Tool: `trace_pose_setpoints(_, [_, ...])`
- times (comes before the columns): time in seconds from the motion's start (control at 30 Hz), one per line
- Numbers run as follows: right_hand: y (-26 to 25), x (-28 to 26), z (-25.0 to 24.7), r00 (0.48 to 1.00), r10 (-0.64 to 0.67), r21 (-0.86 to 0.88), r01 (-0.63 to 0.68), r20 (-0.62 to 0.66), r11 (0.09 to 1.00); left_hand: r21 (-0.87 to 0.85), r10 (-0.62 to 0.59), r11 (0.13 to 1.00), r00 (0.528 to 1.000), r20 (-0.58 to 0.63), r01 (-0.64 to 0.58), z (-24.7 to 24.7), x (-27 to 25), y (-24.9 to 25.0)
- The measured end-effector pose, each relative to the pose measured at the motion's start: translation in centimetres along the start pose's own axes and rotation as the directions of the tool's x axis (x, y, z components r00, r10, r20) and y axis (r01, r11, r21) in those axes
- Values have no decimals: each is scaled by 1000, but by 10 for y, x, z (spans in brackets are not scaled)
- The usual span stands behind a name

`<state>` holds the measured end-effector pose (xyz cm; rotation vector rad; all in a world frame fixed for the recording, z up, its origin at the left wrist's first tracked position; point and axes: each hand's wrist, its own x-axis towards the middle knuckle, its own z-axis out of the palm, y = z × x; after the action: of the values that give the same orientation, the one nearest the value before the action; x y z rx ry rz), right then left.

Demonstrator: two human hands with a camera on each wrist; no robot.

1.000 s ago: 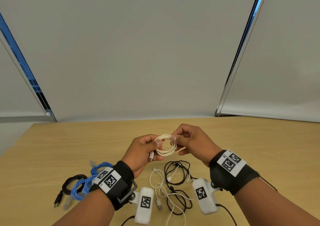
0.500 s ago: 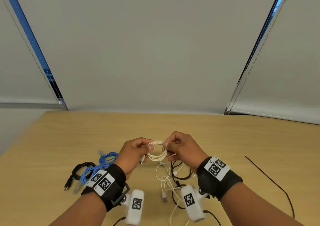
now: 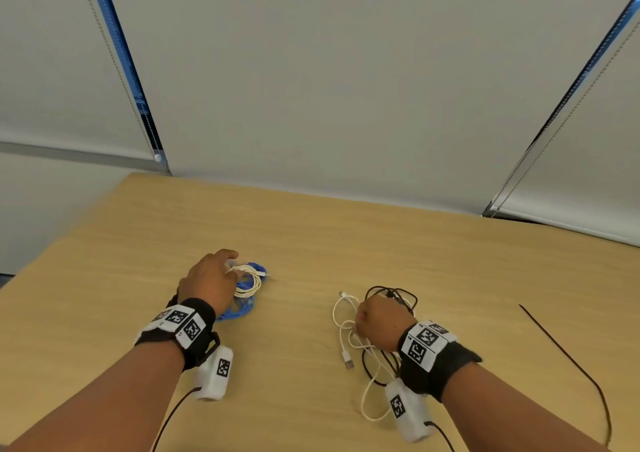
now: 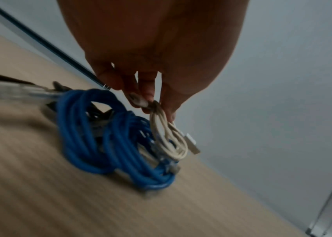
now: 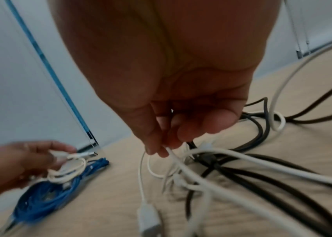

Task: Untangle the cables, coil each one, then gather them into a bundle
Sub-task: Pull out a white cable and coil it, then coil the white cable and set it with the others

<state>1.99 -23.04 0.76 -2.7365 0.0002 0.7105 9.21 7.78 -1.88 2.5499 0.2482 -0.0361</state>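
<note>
On the table [image 3: 311, 230], a coiled cable [image 3: 247, 283] is held by the left hand [image 3: 207, 280] directly above another coil [image 3: 239, 309] at the left; well apart to the right, a loose tangle of cables [image 3: 360, 347] is pinched by the right hand [image 3: 381, 323], with a single cable [image 3: 568, 354] lying farther right

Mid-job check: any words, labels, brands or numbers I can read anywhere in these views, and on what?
No readable words or numbers anywhere.
Left wristband: black-and-white square code markers only, no letters.
Right wristband: the same.
White wrist camera housings: one code marker each.
Cables and table: no print visible.
</note>
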Motion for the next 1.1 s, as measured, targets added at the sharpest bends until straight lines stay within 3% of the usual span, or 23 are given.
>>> trace_pose_setpoints(0.1, [1, -3, -7, 999, 11, 242, 2, -52, 970, 88, -50, 995, 999, 4, 50, 0, 3, -6])
trace_pose_setpoints(0.17, [3, -8, -17, 997, 30, 438, 6, -77, 899, 135, -60, 989, 998, -31, 64, -2, 1, -1])
trace_pose_setpoints(0.23, [5, -14, -29, 995, 29, 588, 36, -100, 808, 77, 35, 997, 998, -61, -30, 0, -6, 14])
trace_pose_setpoints(0.3, [5, -20, -41, 989, 5, 661, 96, -149, 744, -152, 209, 966, 978, -11, -208, 5, -18, 42])
trace_pose_setpoints(0.4, [3, -28, -58, 977, -47, 688, 180, -208, 703, -450, 464, 817, 874, 144, -360, 15, -44, 94])
trace_pose_setpoints(0.47, [2, -32, -68, 968, -84, 702, 230, -236, 675, -530, 554, 769, 786, 273, -358, 18, -56, 125])
trace_pose_setpoints(0.53, [3, -36, -78, 953, -113, 713, 286, -280, 640, -569, 588, 745, 745, 316, -347, 17, -63, 147])
trace_pose_setpoints(0.6, [6, -39, -85, 939, -132, 724, 329, -317, 606, -637, 594, 704, 753, 284, -315, 10, -68, 162])
trace_pose_setpoints(0.67, [11, -41, -88, 938, -166, 736, 342, -304, 584, -790, 569, 583, 789, 233, -188, 0, -67, 172])
trace_pose_setpoints(0.77, [27, -45, -80, 953, -200, 757, 301, -226, 580, -969, 393, 213, 897, 202, 125, -26, -51, 180])
trace_pose_setpoints(0.83, [41, -49, -72, 955, -187, 799, 294, -229, 525, -966, 296, -35, 925, 236, 258, -43, -39, 180])
trace_pose_setpoints(0.87, [48, -50, -70, 955, -173, 821, 297, -242, 487, -953, 279, -102, 927, 249, 287, -47, -35, 178])
trace_pose_setpoints(0.93, [54, -51, -67, 953, -143, 845, 302, -266, 441, -935, 310, -171, 918, 248, 311, -49, -34, 178])
trace_pose_setpoints(1.0, [52, -52, -65, 951, -144, 828, 310, -275, 468, -934, 352, -207, 913, 208, 292, -43, -38, 180])
trace_pose_setpoints(1.07, [44, -54, -64, 948, -181, 780, 319, -263, 538, -975, 320, -122, 937, 138, 185, -35, -40, 184])
trace_pose_setpoints(1.1, [39, -57, -64, 944, -210, 747, 329, -254, 577, -996, 287, 4, 954, 87, 90, -31, -41, 186])
